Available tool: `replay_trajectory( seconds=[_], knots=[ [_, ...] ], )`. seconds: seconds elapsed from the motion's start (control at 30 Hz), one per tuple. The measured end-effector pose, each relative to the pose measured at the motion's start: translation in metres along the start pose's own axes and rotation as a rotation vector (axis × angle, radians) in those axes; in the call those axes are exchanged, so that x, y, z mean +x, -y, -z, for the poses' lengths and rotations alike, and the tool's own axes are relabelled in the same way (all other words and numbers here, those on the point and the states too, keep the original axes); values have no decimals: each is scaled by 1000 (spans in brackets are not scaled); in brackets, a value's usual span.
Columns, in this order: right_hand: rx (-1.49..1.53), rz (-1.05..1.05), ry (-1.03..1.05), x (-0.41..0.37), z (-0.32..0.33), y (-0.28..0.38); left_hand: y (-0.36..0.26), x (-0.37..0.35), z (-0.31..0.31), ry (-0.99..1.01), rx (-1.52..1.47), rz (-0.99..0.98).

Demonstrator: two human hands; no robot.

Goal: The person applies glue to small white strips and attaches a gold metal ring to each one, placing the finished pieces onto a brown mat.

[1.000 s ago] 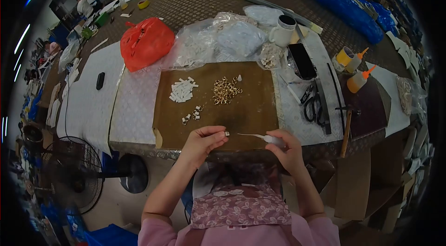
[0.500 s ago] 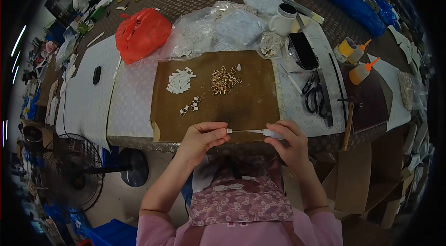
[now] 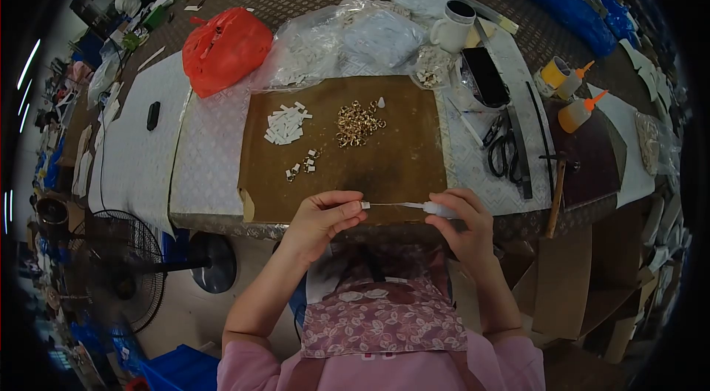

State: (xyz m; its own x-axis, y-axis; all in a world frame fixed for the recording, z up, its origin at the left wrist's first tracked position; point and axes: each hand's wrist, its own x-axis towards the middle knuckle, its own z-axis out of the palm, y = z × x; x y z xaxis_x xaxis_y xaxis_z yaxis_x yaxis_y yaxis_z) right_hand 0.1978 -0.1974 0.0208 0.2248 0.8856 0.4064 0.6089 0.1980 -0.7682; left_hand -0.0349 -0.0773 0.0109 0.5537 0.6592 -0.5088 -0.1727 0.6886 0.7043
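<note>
Over the near edge of the brown mat (image 3: 399,169), my left hand (image 3: 325,217) pinches a small white piece (image 3: 365,205) between thumb and fingertips. Facing it, my right hand (image 3: 464,221) grips a small white glue bottle (image 3: 438,209), laid on its side. Its long thin nozzle points left, with the tip at or very near the white piece; contact is too small to tell. Beyond my hands lie a pile of white strips (image 3: 287,125), a heap of gold metal rings or clasps (image 3: 358,125) and several gold pieces with white strips attached (image 3: 310,165).
A red plastic bag (image 3: 225,51) and clear bags (image 3: 347,40) lie behind the mat. To the right are a white mug (image 3: 450,30), a phone (image 3: 484,77), black scissors (image 3: 503,158), orange-tipped bottles (image 3: 573,117) and a hammer (image 3: 555,199). A fan (image 3: 126,280) stands at lower left.
My right hand and the bottle have shifted slightly right, away from my left hand. My left hand keeps its pinch on the white piece.
</note>
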Motion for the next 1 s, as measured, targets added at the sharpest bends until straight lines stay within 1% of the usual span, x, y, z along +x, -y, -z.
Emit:
replay_trajectory(
  seconds=[0.13, 0.33, 0.63, 0.73, 0.83, 0.93, 1.0],
  knots=[
    [-25, 16, 22, 0, -1, 0, 0, 0, -1, -9, 28, -8],
    [-60, 17, -6, -1, 2, 2, 1, 1, -3, -24, 75, -25],
    [-102, 56, 28, 1, 1, 5, 4, 3, -1, -13, 50, -25],
    [-93, 44, -7, 1, 2, 2, 4, 3, 0, -10, 21, -1],
    [27, -70, -83, 0, 1, 2, 5, 3, 1, 0, -16, 23],
    [199, -205, -129, -6, -1, -12, 6, 1, 1, 21, -17, 29],
    [441, -356, -155, -11, -4, -16, 6, -1, 0, 41, 2, 11]
  ],
)
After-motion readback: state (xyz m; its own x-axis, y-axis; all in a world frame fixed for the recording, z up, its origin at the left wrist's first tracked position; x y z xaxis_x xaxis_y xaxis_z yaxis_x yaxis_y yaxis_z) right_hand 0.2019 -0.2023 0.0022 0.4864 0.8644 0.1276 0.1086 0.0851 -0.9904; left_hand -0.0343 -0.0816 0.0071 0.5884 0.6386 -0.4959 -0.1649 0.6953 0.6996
